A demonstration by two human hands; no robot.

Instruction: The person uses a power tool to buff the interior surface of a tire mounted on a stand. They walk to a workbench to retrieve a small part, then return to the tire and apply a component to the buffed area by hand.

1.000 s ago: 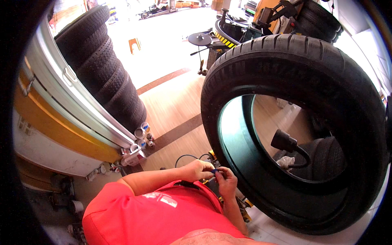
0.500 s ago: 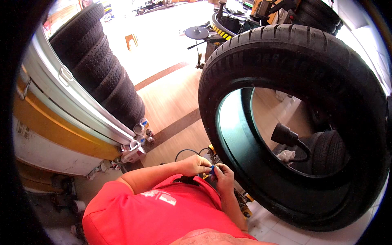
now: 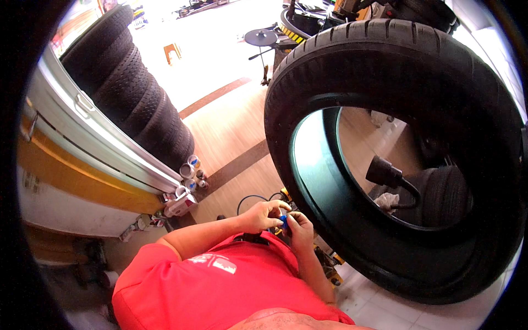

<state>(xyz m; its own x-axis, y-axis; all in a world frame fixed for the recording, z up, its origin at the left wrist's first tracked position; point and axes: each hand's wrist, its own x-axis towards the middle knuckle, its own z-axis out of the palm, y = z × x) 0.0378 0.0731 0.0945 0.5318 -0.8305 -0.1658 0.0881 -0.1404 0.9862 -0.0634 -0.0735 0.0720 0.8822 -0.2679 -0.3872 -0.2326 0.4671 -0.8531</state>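
Note:
My left hand (image 3: 266,216) and my right hand (image 3: 301,231) meet above the red shirt, their fingertips closed on a small blue object (image 3: 284,220), partly hidden, too small to identify further. Just beyond them, a large black tyre (image 3: 390,71) stands tilted on the right, close to my right hand without visible contact. Its inner surface shows a greenish sheen. In the tyre's opening appear a black lamp-like head on a bent neck (image 3: 385,171) and a crumpled pale rag or plastic (image 3: 387,201).
A tall tyre stack (image 3: 126,93) stands left beside a white door frame (image 3: 93,121), with small cans (image 3: 188,171) at its foot. A black machine with striped edging (image 3: 297,33) is behind the large tyre. An orange stool (image 3: 171,53) is farther back; more tyres (image 3: 451,192) lie right.
The scene and the large tyre have shifted upward in the view. My hands are slightly higher, and my left fingers have shifted around the blue object, showing more of it.

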